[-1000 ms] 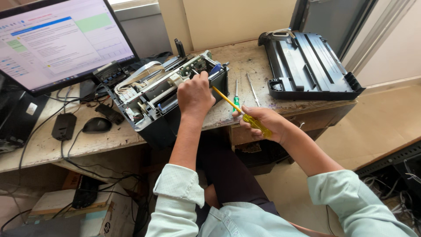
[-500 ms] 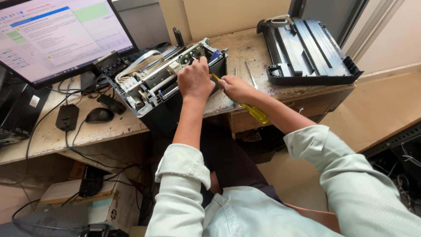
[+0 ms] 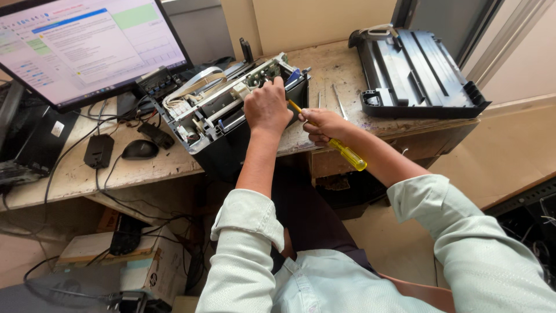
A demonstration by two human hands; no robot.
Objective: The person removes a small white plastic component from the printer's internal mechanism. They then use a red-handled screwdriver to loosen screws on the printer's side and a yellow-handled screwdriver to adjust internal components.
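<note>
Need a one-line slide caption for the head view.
Left hand steadies opened printer; right hand holds yellow screwdriver.

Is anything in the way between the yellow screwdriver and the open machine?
Only the left hand. It rests on top of the opened printer, right where the yellow screwdriver, held by the right hand, points. The tip is hidden behind it.

An opened printer (image 3: 231, 110), its cover off, sits tilted at the front edge of a worn desk, partly overhanging it. White ribbon cables, metal rails and a green circuit board are exposed on top of its black body. A screwdriver (image 3: 339, 146) with a clear yellow handle angles up leftward, its tip at the printer's right side.
</note>
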